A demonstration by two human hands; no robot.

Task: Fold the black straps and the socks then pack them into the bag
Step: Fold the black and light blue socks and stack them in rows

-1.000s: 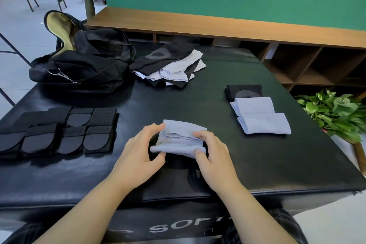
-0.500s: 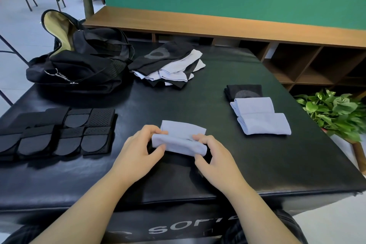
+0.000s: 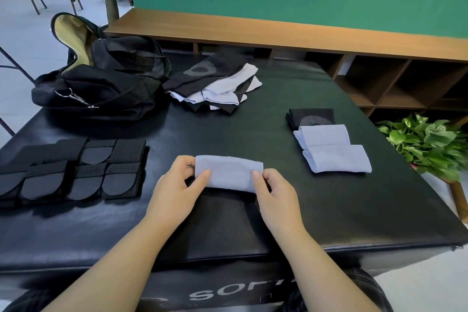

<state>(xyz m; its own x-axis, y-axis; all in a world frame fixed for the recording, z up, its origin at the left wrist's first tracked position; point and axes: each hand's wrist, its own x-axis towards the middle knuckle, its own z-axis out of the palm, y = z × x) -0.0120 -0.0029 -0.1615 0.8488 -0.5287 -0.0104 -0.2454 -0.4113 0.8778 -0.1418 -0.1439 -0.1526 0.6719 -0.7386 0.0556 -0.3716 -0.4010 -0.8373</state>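
Head view: a person sits at a black padded table [image 3: 329, 210]. The left hand [image 3: 174, 195] pinches the left end of a folded light-blue sock [image 3: 229, 176], thumb on top and fingers curled behind it; the right hand [image 3: 276, 197] pinches the right end in the same manner. The sock lies flat on the table near its front edge, between both hands. To the right, well apart, two folded light-blue socks [image 3: 331, 149] lie touching, with a folded black sock [image 3: 311, 118] just behind them. A pile of unfolded black and white socks [image 3: 215, 85] sits at the rear centre, beside an open black bag [image 3: 101, 78] at the rear left. Folded black straps [image 3: 73, 170] lie in rows on the left side.
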